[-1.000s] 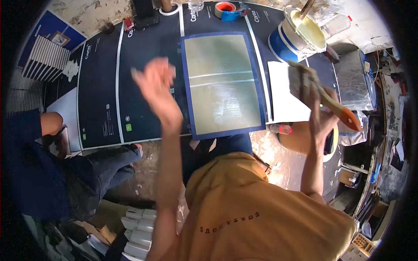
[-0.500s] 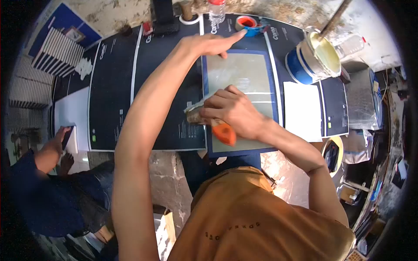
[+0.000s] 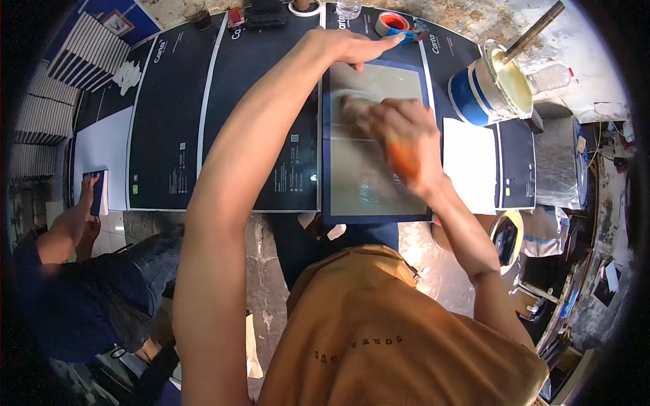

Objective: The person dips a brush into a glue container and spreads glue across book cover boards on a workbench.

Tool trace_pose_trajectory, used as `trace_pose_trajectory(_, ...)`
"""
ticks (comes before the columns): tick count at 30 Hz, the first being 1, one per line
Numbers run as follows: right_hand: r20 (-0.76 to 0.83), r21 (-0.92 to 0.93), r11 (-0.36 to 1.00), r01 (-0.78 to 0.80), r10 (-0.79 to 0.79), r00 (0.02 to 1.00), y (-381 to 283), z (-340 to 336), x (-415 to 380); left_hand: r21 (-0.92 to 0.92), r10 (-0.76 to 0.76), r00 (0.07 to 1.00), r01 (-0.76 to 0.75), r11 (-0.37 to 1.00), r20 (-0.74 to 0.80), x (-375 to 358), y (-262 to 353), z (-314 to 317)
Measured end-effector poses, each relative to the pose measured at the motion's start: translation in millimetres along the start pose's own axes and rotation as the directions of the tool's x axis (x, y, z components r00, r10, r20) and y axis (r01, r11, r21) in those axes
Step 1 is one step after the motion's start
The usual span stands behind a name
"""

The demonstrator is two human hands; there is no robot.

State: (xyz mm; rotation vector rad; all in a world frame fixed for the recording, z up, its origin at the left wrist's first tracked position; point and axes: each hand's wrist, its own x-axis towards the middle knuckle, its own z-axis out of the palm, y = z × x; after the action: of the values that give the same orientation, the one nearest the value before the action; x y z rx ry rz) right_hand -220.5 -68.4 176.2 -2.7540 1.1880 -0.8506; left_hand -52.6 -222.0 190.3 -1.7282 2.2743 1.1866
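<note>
A grey-brown board with a dark blue border lies on the dark table. My right hand, blurred by motion, is closed round a brush with an orange handle; its bristles sweep over the upper middle of the board. At the board's far left corner, my left hand is spread, its palm hiding part of the border. Its fingers point toward the tape roll and a blue object. Wet, shiny streaks show on the board's surface.
A bucket of pale paste with a stick stands at the back right, beside white sheets. Stacked books rise at far left. A co-worker's hands hold a dark blue book on the left.
The brush and my right hand have moved right and up, from the left edge onto the board. My view has shifted slightly. My left hand remains at the far corner.
</note>
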Motion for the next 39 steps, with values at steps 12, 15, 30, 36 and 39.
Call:
trace_pose_trajectory(12, -0.021, 0.109, 0.994, -0.019, 0.021, 1.000, 5, -3, -2, 0.174, 0.021, 0.989, 0.004, 0.985, -0.145, -8, 8, 15)
trace_pose_trajectory(15, 0.062, 0.314, 0.935, 0.162, -0.190, 0.980, -31, 21, -39, 0.222, 0.021, 0.982, 0.022, 0.975, -0.189, 0, 5, 16)
trace_pose_trajectory(30, 0.263, 0.405, 0.884, 0.234, -0.358, 0.896, -93, -37, -79, 0.259, 0.022, 0.969, 0.044, 0.965, -0.246, 1, 3, 31)
trace_pose_trajectory(36, 0.387, 0.127, 0.991, 0.048, -0.094, 0.917, -46, -32, -62, 0.273, 0.049, 0.971, 0.017, 0.962, -0.234, -6, 8, 30)
trace_pose_trajectory(39, 0.299, 0.230, 0.928, 0.294, -0.355, 0.886, -84, -42, -90, 0.294, -0.007, 0.963, 0.089, 0.952, -0.270, 2, 5, 29)
